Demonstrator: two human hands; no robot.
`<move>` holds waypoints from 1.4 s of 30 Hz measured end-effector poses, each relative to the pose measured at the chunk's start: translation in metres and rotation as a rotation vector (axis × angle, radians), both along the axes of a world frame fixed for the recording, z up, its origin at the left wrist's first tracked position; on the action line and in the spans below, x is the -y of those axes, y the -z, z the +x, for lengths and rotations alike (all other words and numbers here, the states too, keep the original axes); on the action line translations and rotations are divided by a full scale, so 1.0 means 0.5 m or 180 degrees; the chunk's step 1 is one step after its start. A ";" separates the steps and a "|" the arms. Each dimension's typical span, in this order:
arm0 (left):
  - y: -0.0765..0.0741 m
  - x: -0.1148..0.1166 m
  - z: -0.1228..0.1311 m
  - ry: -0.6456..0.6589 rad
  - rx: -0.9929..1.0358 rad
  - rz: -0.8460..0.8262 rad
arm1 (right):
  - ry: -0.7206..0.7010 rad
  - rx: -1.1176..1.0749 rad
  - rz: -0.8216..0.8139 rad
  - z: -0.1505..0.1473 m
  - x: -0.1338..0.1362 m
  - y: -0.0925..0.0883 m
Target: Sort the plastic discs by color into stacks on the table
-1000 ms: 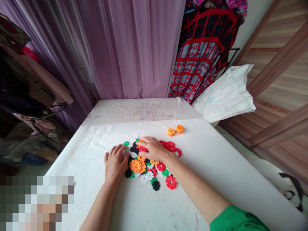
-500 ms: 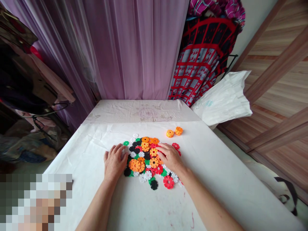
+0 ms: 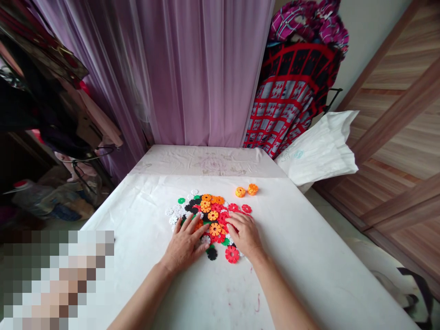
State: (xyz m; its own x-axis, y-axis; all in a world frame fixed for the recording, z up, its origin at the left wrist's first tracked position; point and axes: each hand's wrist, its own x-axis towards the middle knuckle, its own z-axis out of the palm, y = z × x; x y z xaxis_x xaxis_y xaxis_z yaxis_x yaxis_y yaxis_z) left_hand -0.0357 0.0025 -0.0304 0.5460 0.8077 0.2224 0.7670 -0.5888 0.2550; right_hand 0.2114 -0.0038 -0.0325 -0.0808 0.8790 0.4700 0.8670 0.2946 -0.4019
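A pile of flat plastic snowflake discs (image 3: 211, 211) in orange, red, green, black and white lies on the white-covered table (image 3: 309, 247). My left hand (image 3: 184, 243) rests flat on the pile's near left side, fingers stretched out over the discs. My right hand (image 3: 244, 233) lies flat on the pile's near right side, fingers spread toward the middle. A red disc (image 3: 232, 254) and a black disc (image 3: 211, 253) sit at the near edge between my hands. Neither hand grips anything.
Two joined orange disc clusters (image 3: 246, 190) stand apart behind the pile to the right. A white plastic bag (image 3: 319, 149) lies off the table's right corner. Purple curtains (image 3: 192, 68) hang behind, a red checked cloth (image 3: 292, 96) at back right. Clutter fills the left side.
My left hand slid right onto the pile's near side. My right hand drew back from the far side to the near right. The camera view tilted slightly.
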 end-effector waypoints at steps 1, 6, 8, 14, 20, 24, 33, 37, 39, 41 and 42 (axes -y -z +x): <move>0.001 -0.003 0.007 -0.0112 -0.0019 0.0016 | 0.0025 0.0071 -0.0023 -0.002 0.004 0.000; 0.007 -0.042 0.022 -0.0548 0.0296 0.0140 | 0.0438 0.0172 -0.0061 -0.003 0.015 0.000; 0.013 -0.051 0.013 -0.0598 0.0671 0.0250 | 0.0431 0.0149 0.0045 -0.004 0.020 -0.003; 0.030 -0.057 -0.053 -0.1513 0.1333 0.0437 | -0.0349 0.0118 0.0108 -0.048 0.030 -0.026; 0.026 -0.056 -0.066 -0.1632 0.1166 0.0189 | -0.0363 0.0129 -0.0408 -0.091 0.015 -0.045; 0.015 -0.054 -0.055 -0.1503 0.1105 0.0162 | -0.0220 0.0132 -0.0603 -0.098 0.008 -0.047; 0.024 -0.055 -0.062 -0.1402 0.1048 0.0228 | -0.0078 0.0162 -0.0851 -0.092 0.007 -0.057; 0.026 -0.056 -0.064 -0.1363 0.1069 0.0227 | 0.0015 -0.0030 -0.0867 -0.083 0.001 -0.061; 0.026 -0.056 -0.065 -0.1328 0.1092 0.0193 | 0.0182 -0.0231 -0.0713 -0.061 -0.019 -0.063; 0.027 -0.058 -0.066 -0.1295 0.1122 0.0177 | 0.0543 -0.0336 -0.0502 -0.022 -0.056 -0.067; 0.028 -0.060 -0.066 -0.1282 0.1139 0.0181 | 0.0763 -0.0335 -0.0411 0.001 -0.078 -0.070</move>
